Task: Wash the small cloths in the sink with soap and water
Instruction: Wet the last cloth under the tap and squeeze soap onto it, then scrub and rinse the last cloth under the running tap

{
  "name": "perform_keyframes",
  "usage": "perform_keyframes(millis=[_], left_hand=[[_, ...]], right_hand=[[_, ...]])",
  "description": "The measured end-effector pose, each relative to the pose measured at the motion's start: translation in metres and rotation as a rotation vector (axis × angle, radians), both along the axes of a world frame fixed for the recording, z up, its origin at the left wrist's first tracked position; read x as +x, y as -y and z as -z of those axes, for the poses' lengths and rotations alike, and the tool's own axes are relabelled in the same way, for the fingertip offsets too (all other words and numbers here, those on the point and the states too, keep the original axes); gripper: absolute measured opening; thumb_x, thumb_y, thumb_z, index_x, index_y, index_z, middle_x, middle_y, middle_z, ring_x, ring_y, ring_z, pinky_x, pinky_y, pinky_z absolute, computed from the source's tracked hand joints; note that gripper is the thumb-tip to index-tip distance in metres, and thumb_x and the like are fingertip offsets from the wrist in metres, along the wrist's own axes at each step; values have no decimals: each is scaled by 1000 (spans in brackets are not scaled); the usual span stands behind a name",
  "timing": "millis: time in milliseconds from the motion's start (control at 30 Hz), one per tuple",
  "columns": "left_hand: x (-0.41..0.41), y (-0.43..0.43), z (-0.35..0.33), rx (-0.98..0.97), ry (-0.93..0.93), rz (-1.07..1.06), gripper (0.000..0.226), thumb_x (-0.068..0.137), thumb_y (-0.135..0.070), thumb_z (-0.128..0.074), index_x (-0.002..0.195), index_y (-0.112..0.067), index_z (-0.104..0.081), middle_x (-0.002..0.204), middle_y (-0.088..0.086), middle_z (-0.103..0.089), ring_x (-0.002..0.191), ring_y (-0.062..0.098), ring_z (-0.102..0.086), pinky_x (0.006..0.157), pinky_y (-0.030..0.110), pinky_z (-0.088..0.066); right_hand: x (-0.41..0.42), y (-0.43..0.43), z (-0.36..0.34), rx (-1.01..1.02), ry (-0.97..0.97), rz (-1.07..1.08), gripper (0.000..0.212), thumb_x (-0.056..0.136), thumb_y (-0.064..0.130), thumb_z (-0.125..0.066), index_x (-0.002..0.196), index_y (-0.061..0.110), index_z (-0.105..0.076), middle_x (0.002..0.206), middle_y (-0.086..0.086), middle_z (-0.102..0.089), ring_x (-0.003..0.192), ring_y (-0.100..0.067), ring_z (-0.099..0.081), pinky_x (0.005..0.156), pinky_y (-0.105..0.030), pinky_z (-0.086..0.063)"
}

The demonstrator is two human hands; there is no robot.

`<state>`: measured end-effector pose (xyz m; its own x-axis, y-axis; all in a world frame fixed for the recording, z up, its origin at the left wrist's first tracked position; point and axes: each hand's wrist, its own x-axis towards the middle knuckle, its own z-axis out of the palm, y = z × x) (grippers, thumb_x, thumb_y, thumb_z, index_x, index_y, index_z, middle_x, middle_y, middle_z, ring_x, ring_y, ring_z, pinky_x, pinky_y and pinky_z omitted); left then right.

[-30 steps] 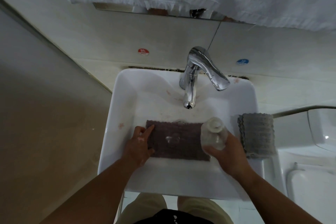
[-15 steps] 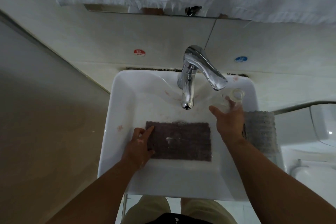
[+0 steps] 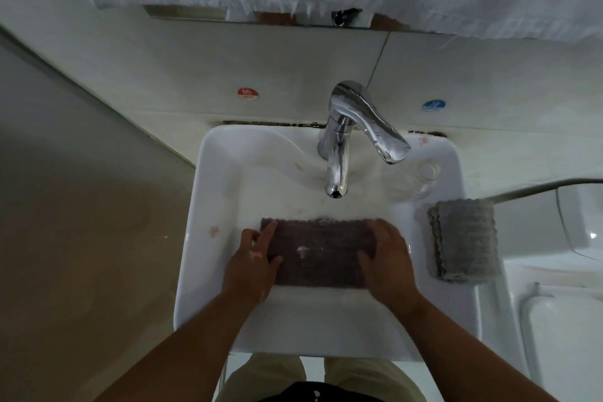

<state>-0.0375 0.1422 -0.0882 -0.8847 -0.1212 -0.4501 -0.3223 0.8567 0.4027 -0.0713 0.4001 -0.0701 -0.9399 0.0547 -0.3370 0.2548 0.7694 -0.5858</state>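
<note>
Beyond the right hand (image 3: 386, 263), on the far corner of the sink (image 3: 192, 238), had stood the soap bottle (image 3: 421, 179) down a moment before and let go. Brought that hand back empty and laid it open and flat on the right end of the dark cloth (image 3: 321, 253) in the basin. Kept the left hand (image 3: 253, 266) on the other end, forefinger and thumb pressing, gripping nothing. Left a pale blob of soap (image 3: 303, 250) midway between the hands. Meant, probably, soaping done and rubbing due next, with no water from the tap (image 3: 336, 166) yet. Left the grey stack of cloths (image 3: 465, 240) right of the right hand, untouched.
</note>
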Motion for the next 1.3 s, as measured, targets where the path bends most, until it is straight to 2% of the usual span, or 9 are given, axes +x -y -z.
perform_keyframes(millis=[167, 300, 533, 600, 767, 900, 1100, 1167, 1300], left_hand=[[-3, -5, 2, -12, 48, -19, 51, 92, -38, -62, 141, -36, -46, 124, 2, -57, 107, 27, -61, 91, 39, -53], [-3, -8, 1, 7, 40, -18, 20, 91, -34, -62, 109, -25, -61, 104, 3, -64, 99, 28, -62, 83, 36, -52], [-2, -16, -11, 207, 19, -150, 13, 91, -27, -65, 87, -20, -55, 84, 7, -64, 82, 29, -59, 69, 33, -41], [-2, -24, -21, 335, 63, -214, 13, 95, -24, -60, 87, -21, -49, 78, 5, -63, 76, 27, -58, 64, 35, -40], [-3, -43, -33, 688, 90, -420, 24, 88, -33, -51, 107, -30, -66, 103, 3, -72, 98, 28, -69, 87, 51, -58], [-5, -65, -54, 922, 138, -574, 24, 104, -11, -45, 113, -17, -67, 105, 10, -73, 95, 31, -71, 71, 42, -61], [-12, -88, -79, 945, 11, -656, 28, 105, -42, -44, 97, -23, -63, 95, 10, -73, 86, 37, -70, 67, 56, -58], [-15, -92, -89, 913, -29, -645, 27, 105, -41, -46, 89, -27, -63, 90, 9, -73, 83, 34, -70, 62, 49, -58], [-18, -101, -116, 995, -90, -575, 18, 103, -28, -53, 98, -15, -63, 92, 13, -69, 76, 20, -67, 57, 31, -54]], right_hand=[[4, -8, 10, 259, 93, -291, 73, 83, 33, -74, 148, 30, -42, 145, 0, -41, 132, -24, -39, 106, -41, -45], [-4, -7, 8, 176, 230, -197, 40, 84, 35, -73, 120, 26, -60, 112, 0, -64, 104, -23, -62, 85, -33, -50], [-3, -7, -5, -56, 301, -148, 15, 86, 20, -69, 86, 23, -55, 79, 3, -61, 73, -15, -57, 60, -21, -40], [0, -7, -11, -169, 355, -95, 14, 88, 14, -65, 90, 20, -53, 79, 0, -63, 72, -17, -57, 60, -27, -43], [3, 16, -32, -668, 405, 393, 28, 88, -6, -52, 99, 11, -70, 90, -13, -71, 74, -22, -63, 51, -26, -48], [1, 37, -46, -847, 388, 549, 13, 94, 10, -58, 96, 2, -68, 75, -23, -61, 57, -27, -51, 47, -31, -35], [16, 61, -78, -693, 136, 226, 18, 94, 32, -69, 85, 17, -70, 69, -5, -69, 56, -23, -64, 50, -36, -53], [19, 61, -81, -649, 55, 199, 19, 95, 35, -67, 80, 24, -65, 66, 0, -66, 56, -13, -62, 51, -29, -51], [9, 57, -89, -611, -14, 324, 22, 94, 52, -59, 87, 31, -59, 82, 0, -66, 76, -24, -67, 68, -52, -58]])
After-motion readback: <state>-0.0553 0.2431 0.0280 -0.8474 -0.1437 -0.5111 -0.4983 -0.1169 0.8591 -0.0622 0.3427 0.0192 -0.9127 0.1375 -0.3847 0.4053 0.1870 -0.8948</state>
